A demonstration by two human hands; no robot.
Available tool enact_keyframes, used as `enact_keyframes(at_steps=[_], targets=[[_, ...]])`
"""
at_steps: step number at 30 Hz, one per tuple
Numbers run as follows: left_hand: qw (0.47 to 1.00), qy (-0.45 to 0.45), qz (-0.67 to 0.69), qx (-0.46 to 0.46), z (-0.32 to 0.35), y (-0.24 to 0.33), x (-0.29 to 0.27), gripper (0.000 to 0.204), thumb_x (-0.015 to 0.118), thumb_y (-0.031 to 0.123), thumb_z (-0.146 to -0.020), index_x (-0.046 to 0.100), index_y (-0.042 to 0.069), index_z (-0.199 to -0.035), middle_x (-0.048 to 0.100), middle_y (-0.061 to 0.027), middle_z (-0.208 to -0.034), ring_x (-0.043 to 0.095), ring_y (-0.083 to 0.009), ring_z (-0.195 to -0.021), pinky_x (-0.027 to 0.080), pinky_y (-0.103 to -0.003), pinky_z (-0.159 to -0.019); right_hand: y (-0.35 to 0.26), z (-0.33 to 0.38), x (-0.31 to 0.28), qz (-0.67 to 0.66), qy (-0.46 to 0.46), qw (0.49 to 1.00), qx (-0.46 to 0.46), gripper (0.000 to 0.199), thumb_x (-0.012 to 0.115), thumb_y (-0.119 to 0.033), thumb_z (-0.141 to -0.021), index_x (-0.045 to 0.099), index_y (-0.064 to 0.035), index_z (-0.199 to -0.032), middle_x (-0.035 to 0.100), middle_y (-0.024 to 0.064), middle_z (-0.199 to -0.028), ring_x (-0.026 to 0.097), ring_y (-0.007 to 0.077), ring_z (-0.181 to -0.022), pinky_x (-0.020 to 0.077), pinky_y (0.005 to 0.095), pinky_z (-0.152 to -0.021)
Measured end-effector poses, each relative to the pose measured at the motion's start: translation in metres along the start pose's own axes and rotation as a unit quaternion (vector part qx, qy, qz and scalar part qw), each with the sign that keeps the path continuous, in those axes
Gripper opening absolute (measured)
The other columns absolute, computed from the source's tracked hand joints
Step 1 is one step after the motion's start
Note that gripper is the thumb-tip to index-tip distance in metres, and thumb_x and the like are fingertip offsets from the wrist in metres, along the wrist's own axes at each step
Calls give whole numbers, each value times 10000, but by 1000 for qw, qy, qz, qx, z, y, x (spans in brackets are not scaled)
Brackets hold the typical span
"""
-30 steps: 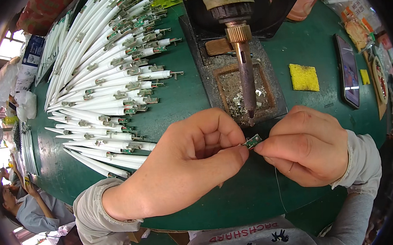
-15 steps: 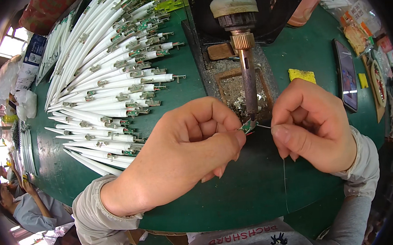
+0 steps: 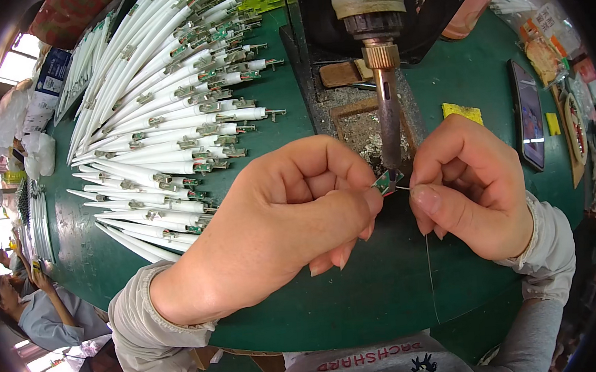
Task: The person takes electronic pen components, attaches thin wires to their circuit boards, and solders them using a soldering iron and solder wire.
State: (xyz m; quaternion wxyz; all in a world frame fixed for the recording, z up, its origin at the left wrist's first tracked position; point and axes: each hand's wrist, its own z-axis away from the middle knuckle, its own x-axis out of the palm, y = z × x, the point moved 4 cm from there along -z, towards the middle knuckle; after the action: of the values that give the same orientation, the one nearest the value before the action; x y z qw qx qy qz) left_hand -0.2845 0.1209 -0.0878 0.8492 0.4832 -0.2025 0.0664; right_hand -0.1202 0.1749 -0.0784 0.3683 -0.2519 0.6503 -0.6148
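A small green circuit board (image 3: 383, 183) is pinched between the thumb and forefinger of my left hand (image 3: 293, 210). The tip of a soldering iron (image 3: 390, 128), fixed pointing down, meets the board's right end. My right hand (image 3: 474, 187) pinches a thin solder wire (image 3: 430, 273); its short free end reaches left to the iron tip, and the rest hangs down below my fingers. Under the iron lies a tray (image 3: 341, 124) with silvery solder scraps. The board's left part is hidden in my left fingers.
Many white tapered sticks (image 3: 162, 126) with circuit ends fan out on the green table (image 3: 286, 318) at left. A yellow sponge (image 3: 461, 113), a phone (image 3: 528, 114) and a pink container (image 3: 475, 1) are at right. Another person (image 3: 44, 307) sits far left.
The board and my left hand have shifted slightly right and up, and the board is turned a little. The iron and table appear shifted right in view. My right hand keeps its pinch.
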Motion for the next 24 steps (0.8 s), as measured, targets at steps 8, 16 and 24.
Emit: enact_keyframes(at_steps=[8, 16, 24], targets=[[999, 10, 19, -34, 2, 1, -4, 79, 544, 55, -832, 505, 28, -895, 564, -103, -705, 474, -91, -482, 299, -200, -397, 2, 1, -2, -22, 30, 999, 34, 128, 597, -75, -839, 498, -10, -888, 532, 52, -740, 539, 95, -587, 419, 213, -488], [995, -9, 10, -95, 5, -2, 1, 108, 537, 0, -829, 514, -1, -934, 578, -96, -701, 500, -99, -500, 325, -201, -398, -12, 7, 7, 311, 60, 907, -276, 277, 745, 30, -627, 600, -40, -854, 564, 69, -757, 535, 181, -607, 410, 268, -527], [986, -51, 11, -157, 7, -7, 7, 143, 573, -9, -818, 506, -13, -944, 597, -90, -746, 548, -102, -556, 363, -192, -426, -11, 18, 18, 386, 67, 800, -455, 301, 693, -37, -536, 606, -24, -824, 534, 72, -812, 499, 185, -604, 375, 264, -453]])
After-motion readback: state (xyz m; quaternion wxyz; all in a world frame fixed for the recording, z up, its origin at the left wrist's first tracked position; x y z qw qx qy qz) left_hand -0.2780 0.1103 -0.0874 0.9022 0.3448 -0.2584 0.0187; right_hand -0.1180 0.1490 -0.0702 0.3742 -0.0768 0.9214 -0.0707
